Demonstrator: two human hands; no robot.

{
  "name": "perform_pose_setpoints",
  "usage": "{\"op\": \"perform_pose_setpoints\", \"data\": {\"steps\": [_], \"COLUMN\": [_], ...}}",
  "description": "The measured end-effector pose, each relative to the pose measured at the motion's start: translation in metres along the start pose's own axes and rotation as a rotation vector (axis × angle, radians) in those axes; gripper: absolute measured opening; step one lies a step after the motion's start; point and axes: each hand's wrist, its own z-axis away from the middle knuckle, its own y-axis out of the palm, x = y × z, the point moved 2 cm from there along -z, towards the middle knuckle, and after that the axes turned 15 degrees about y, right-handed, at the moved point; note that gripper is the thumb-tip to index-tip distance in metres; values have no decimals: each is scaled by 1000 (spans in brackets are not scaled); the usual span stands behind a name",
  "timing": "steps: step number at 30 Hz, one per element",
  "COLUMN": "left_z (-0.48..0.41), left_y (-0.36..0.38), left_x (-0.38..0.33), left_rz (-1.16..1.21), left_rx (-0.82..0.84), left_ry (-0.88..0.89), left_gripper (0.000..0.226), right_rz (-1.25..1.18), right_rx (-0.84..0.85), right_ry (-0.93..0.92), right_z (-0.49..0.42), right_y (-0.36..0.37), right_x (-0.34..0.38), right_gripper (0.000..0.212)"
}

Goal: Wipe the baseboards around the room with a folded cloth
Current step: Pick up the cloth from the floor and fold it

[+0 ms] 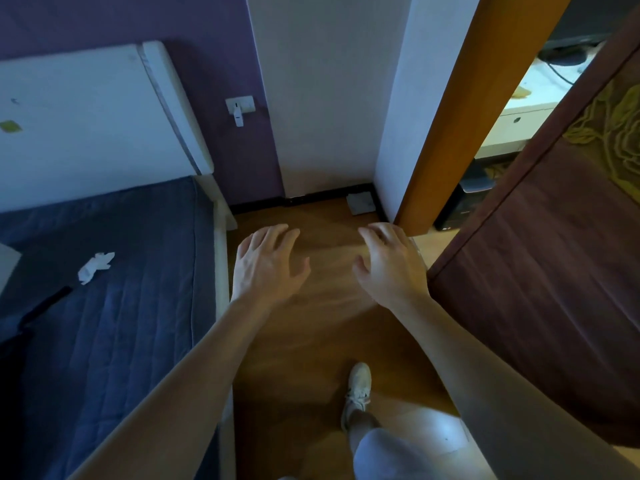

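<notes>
Shoe (358, 382) and pale trouser leg (398, 452) come first, at six o'clock, planted on the wooden floor (311, 341). Above them our two bare forearms run up toward the middle of the view. Our left hand (266, 265) hangs over the floor at about eleven o'clock and our right hand (391, 261) at about one. Both have the palm down and the fingers spread apart and loosely bent, gripping nothing. At nine o'clock lies the bed with its blue quilted mattress (104, 306), a crumpled white tissue (95, 266) on top of it. At three o'clock stands the dark brown door (554, 271), open beside the orange door frame (450, 116). Past our fingertips, at twelve o'clock, the black baseboard (311, 197) runs along the foot of the white wall. The folded cloth (360, 203), grey, lies on the floor in the corner just beside the baseboard, apart from both hands. Farther up, at ten o'clock, we see the white headboard (86, 116), and on the purple wall near it a white socket (240, 107) with something plugged in
</notes>
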Motion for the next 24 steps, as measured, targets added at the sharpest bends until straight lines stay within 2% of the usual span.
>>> {"op": "perform_pose_setpoints", "data": {"steps": [5, 11, 24], "left_z": [-96, -186, -311], "left_y": [22, 42, 82], "left_x": [14, 17, 75], "left_rz": [-2, 4, 36], "left_rx": [65, 53, 117], "left_ry": [-4, -48, -51], "left_gripper": [60, 59, 58], "right_rz": [-44, -64, 9], "right_rx": [3, -44, 20], "right_ry": [2, -18, -3], "right_z": [-92, -185, -319], "right_y": [12, 28, 86], "right_x": [-23, -52, -60], "right_gripper": [46, 44, 43]}}
